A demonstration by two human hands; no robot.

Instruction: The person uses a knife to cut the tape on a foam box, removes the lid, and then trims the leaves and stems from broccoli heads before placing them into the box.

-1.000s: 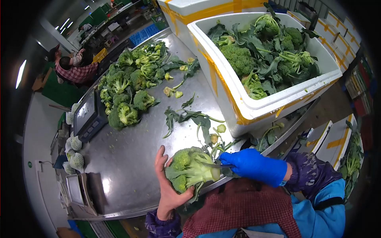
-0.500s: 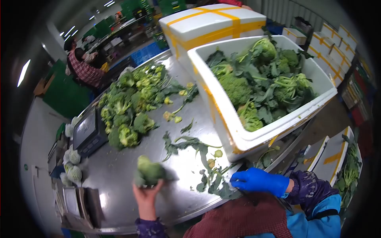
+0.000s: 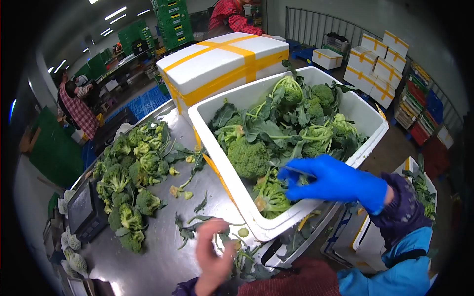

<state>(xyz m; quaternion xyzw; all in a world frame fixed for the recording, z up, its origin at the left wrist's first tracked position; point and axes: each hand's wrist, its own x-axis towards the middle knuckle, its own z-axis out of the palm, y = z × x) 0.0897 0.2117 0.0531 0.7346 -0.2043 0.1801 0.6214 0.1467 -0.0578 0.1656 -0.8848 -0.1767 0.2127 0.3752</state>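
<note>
My right hand [image 3: 335, 183], in a blue glove, reaches over the near corner of the open white foam box [image 3: 276, 228]. Its fingers are parted above a broccoli head with a cut stem [image 3: 271, 197]; a thin dark object, too blurred to make out, shows between them. More broccoli [image 3: 248, 158] with leaves fills the box. Bare and slightly blurred, my left hand [image 3: 215, 256] hovers over the metal table's near edge with curled, parted fingers and holds nothing. Loose leaves and trimmings [image 3: 197, 222] lie just beyond it.
A broccoli pile [image 3: 131, 172] covers the table's left part, beside a scale [image 3: 86, 209] and net-wrapped items [image 3: 74, 259]. A taped foam box [image 3: 224, 61] stands behind the open one. Co-workers [image 3: 76, 106] [image 3: 232, 17] are in the background. Stacked boxes [image 3: 377, 64] stand at right.
The broccoli my left hand held is no longer in it, and that hand has moved right. My gloved right hand has risen from the table edge to over the box. The view has shifted.
</note>
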